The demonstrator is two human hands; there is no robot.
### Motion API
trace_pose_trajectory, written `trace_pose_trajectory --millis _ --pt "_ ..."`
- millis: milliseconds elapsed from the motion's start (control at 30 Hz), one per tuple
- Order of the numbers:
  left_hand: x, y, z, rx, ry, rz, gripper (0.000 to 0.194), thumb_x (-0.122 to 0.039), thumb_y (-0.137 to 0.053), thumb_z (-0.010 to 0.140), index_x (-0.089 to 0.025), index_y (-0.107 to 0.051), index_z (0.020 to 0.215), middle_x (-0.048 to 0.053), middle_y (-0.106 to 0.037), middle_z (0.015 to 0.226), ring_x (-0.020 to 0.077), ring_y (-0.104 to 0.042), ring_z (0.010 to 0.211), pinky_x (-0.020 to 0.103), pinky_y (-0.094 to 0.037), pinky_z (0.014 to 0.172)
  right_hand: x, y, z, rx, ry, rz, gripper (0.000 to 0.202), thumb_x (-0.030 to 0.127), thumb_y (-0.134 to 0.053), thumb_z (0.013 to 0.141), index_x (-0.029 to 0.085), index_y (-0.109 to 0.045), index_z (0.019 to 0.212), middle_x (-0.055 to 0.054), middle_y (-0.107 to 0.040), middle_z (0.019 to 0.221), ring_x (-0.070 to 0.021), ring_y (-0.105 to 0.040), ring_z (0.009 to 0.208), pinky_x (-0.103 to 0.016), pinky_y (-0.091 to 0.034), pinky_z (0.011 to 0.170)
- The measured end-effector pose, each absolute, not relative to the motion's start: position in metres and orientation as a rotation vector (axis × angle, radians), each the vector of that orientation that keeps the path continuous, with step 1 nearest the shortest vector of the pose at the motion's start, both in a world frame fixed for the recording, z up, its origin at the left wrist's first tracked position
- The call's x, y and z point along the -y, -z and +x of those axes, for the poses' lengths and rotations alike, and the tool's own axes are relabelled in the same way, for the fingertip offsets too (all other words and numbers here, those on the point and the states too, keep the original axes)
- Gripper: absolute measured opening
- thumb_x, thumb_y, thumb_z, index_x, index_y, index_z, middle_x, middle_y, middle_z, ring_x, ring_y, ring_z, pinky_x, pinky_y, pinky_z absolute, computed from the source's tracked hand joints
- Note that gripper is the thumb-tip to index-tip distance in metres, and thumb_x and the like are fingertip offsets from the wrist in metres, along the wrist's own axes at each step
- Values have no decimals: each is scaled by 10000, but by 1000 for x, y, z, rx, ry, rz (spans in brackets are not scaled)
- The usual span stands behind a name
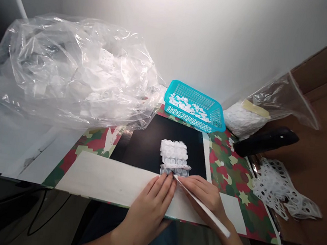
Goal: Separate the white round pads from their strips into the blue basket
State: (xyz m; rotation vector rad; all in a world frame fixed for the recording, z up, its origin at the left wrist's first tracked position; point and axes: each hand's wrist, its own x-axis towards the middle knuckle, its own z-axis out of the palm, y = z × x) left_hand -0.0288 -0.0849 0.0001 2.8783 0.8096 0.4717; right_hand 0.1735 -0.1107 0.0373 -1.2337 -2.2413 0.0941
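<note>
My left hand lies with stretched fingers over a pale strip at the table's front edge. Its fingertips reach the near edge of a block of small white round pieces, set in rows on a black mat. My right hand is closed on a long, thin white stick-like tool. The tool's tip points at the near row of pieces, close to my left fingertips. One narrow strip of the pieces stands raised across the block. The fingers hide what the tip touches.
A blue basket with white discs stands behind the mat. At left bulges a big clear plastic bag. To the right are a bag of white pieces, a black handle and perforated white sheets by the table edge.
</note>
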Motion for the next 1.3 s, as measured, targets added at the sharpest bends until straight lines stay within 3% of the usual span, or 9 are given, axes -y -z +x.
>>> trace_pose_trajectory --millis 400,667,1000,1300 --pt "86 2 -28 -828 -475 2883 692 -478 -446 877 -75 -293 1420 134 -310 1477 283 -274 1342 383 -136 1094 97 -32 162 2205 288 -1304 309 60 -486 888 144 -586 1168 -98 -712 980 -196 -668 869 -301 -529 711" --pt "86 -5 -24 -837 -385 2900 750 -503 -505 837 -76 -295 1417 129 -408 1409 291 -347 1260 411 -196 1060 114 -45 175 2069 -167 -1426 249 126 -504 894 193 -616 1106 -53 -698 973 -166 -657 889 -273 -529 779" --pt "85 -18 -11 -929 -339 2878 848 -477 -589 758 -39 -278 1414 133 -497 1213 291 -412 1042 463 -326 899 129 -36 189 2005 -273 -1477 295 112 -498 901 221 -591 1159 -38 -686 994 -158 -640 868 -268 -498 761" --pt "84 -17 -8 -939 -357 2863 837 -491 -609 737 -51 -327 1392 132 -502 1189 287 -402 1022 467 -310 891 128 -34 192 2090 -254 -1385 317 111 -468 911 207 -579 1192 -66 -684 1011 -183 -628 882 -300 -505 741"
